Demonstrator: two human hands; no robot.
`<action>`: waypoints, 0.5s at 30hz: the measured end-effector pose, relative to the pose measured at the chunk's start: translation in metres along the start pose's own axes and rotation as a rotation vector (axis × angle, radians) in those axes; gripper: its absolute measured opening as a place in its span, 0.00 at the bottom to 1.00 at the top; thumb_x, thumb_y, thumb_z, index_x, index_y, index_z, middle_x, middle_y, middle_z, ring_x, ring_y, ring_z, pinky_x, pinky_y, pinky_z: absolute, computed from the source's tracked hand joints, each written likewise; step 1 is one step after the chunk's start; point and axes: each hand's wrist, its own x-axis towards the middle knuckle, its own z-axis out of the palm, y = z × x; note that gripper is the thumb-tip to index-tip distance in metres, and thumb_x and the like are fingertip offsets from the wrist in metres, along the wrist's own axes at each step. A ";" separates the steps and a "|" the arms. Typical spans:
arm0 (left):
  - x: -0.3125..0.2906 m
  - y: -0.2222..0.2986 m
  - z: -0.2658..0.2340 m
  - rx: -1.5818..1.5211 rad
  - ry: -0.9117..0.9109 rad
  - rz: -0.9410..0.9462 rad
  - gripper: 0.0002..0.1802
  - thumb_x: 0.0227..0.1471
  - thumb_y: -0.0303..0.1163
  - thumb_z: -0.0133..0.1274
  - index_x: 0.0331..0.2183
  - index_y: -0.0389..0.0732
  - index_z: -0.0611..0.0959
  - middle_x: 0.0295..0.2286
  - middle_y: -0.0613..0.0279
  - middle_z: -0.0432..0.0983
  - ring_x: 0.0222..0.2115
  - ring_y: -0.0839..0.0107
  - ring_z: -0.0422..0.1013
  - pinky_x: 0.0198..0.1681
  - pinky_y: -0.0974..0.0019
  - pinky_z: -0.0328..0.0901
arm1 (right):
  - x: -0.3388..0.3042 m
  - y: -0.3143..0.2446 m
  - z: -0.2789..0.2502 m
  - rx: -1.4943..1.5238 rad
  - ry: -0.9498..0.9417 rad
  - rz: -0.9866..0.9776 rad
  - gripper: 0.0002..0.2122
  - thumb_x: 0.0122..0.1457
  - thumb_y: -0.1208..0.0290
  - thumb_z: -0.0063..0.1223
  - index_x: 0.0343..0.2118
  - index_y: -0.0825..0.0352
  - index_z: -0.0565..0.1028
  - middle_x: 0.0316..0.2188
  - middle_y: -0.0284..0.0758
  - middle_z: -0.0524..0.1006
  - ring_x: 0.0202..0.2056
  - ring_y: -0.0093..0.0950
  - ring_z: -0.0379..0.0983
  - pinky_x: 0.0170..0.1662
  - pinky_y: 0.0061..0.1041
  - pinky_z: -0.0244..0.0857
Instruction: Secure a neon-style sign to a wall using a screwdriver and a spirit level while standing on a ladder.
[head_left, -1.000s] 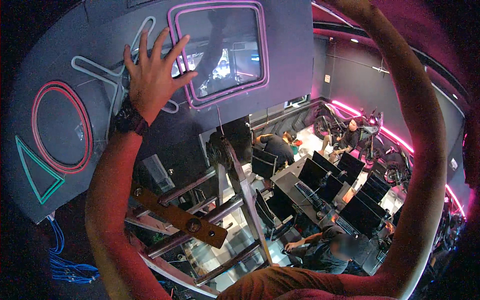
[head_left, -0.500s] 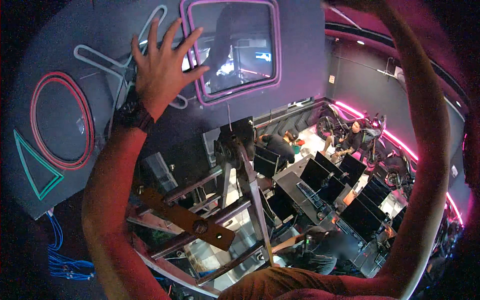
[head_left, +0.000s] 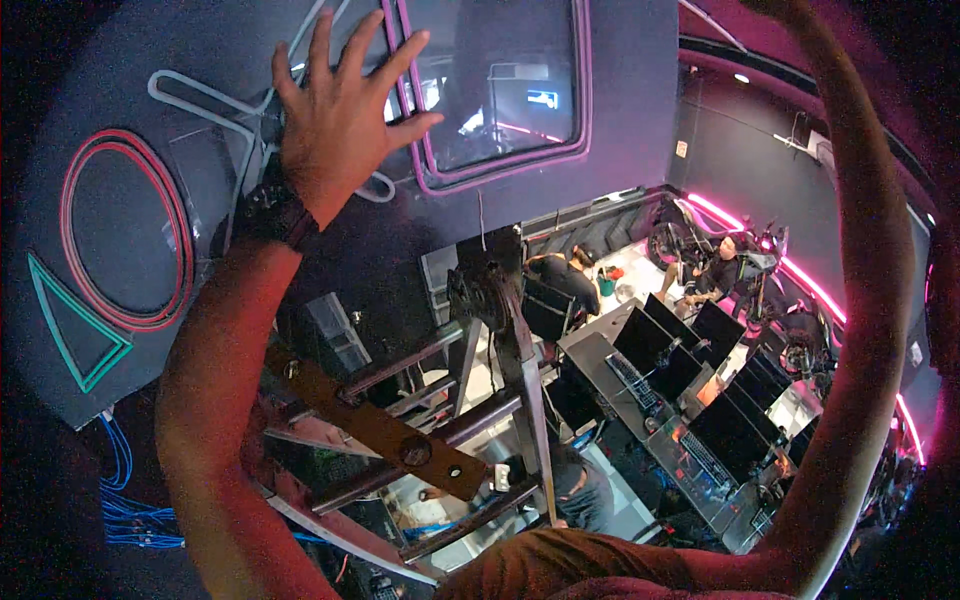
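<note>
My left hand [head_left: 345,125], fingers spread, lies against or just in front of a dark wall panel [head_left: 215,85]; actual contact is hard to tell. A black watch or band [head_left: 272,215] circles that wrist. Right of the hand, its thumb and forefinger overlap the purple rounded-square tube outline [head_left: 500,172]. Behind it runs a pale cross-shaped tube outline [head_left: 195,100]. Farther left are a red ring outline [head_left: 187,240] and a green triangle outline [head_left: 75,330]. My right forearm [head_left: 875,200] reaches up past the top edge, where the hand is cut off.
Below me stands a metal ladder [head_left: 490,415] with a brown slotted strip [head_left: 400,440] across it. Beneath are desks with monitors [head_left: 735,435] and keyboards [head_left: 635,380]. Several people are down there, one seated [head_left: 715,270] near motorcycles. Blue cables [head_left: 130,520] hang lower left.
The view has shifted, so the room below sits farther right. My left hand stays spread near the purple outline. The right hand has slipped beyond the top edge. A person below has moved partly behind the ladder.
</note>
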 end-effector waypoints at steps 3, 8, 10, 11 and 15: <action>-0.004 -0.006 -0.001 0.029 0.001 -0.003 0.44 0.47 0.70 0.58 0.64 0.69 0.71 0.61 0.62 0.64 0.64 0.47 0.55 0.58 0.23 0.51 | 0.016 0.013 0.011 0.289 -0.189 -0.115 0.14 0.70 0.55 0.50 0.45 0.54 0.85 0.30 0.40 0.83 0.33 0.34 0.81 0.31 0.35 0.73; -0.001 0.001 -0.004 0.013 -0.031 -0.005 0.45 0.46 0.70 0.58 0.64 0.69 0.71 0.62 0.61 0.64 0.65 0.46 0.55 0.59 0.23 0.49 | -0.011 -0.004 0.049 1.122 0.094 -0.007 0.16 0.69 0.58 0.54 0.39 0.69 0.82 0.43 0.49 0.80 0.39 0.44 0.82 0.35 0.38 0.74; 0.001 0.004 -0.003 0.006 -0.049 -0.012 0.45 0.47 0.70 0.58 0.64 0.69 0.71 0.62 0.61 0.63 0.65 0.45 0.54 0.60 0.23 0.48 | -0.020 -0.001 0.050 1.100 0.164 -0.064 0.12 0.65 0.60 0.58 0.35 0.67 0.81 0.42 0.44 0.77 0.36 0.46 0.81 0.34 0.38 0.74; -0.010 -0.008 -0.003 0.023 -0.070 -0.002 0.44 0.47 0.70 0.57 0.64 0.69 0.71 0.62 0.61 0.63 0.65 0.45 0.54 0.60 0.23 0.47 | -0.007 -0.027 0.038 0.563 0.285 -0.242 0.11 0.64 0.61 0.59 0.36 0.64 0.82 0.39 0.42 0.78 0.34 0.45 0.80 0.32 0.38 0.73; -0.006 -0.005 -0.004 0.018 -0.038 -0.006 0.44 0.48 0.70 0.57 0.64 0.68 0.70 0.62 0.61 0.64 0.65 0.46 0.54 0.60 0.23 0.48 | -0.022 -0.048 -0.008 -0.091 0.272 -0.042 0.09 0.62 0.61 0.59 0.42 0.54 0.85 0.32 0.37 0.80 0.30 0.39 0.79 0.27 0.37 0.71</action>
